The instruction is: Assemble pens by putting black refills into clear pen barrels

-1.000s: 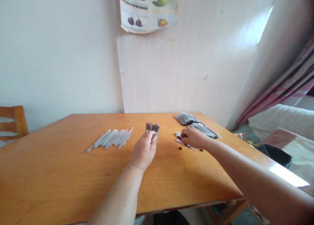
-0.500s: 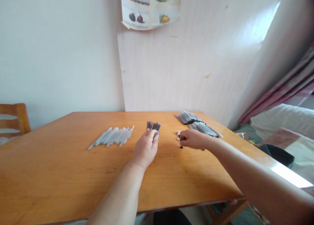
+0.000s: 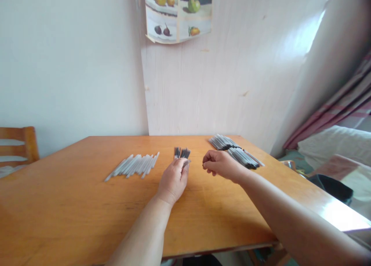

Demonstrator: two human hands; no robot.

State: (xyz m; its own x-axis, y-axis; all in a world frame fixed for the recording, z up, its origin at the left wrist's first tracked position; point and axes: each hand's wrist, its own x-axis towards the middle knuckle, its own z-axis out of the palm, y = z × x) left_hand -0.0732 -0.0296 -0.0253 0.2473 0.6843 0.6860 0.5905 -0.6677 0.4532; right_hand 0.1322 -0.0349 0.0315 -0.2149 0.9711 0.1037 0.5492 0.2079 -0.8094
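My left hand (image 3: pixel 173 180) is closed at the table's middle, with the greyish end of a slim pen (image 3: pixel 186 163) showing between thumb and fingers. Just past its knuckles lies a bunch of dark, thin pen refills (image 3: pixel 182 153), partly hidden by the hand. To the right, my right hand (image 3: pixel 220 164) is raised a little, thumb and forefinger pinched together on a tiny dark piece whose kind I cannot make out. Behind the right wrist lie grey pens with black ends (image 3: pixel 243 157), and another pile of the same pens (image 3: pixel 223 141) sits farther back.
A row of translucent white pen tubes (image 3: pixel 135 165) lies to the left on the wooden table (image 3: pixel 72 204). A wooden chair (image 3: pixel 27 146) stands at the far left. Beyond the table's right edge is a dark container (image 3: pixel 330 186). A fruit picture (image 3: pixel 178 14) hangs on the wall.
My right hand has lifted and moved slightly left from the small black and white pieces on the table, which no longer show. My left hand stays in nearly the same place.
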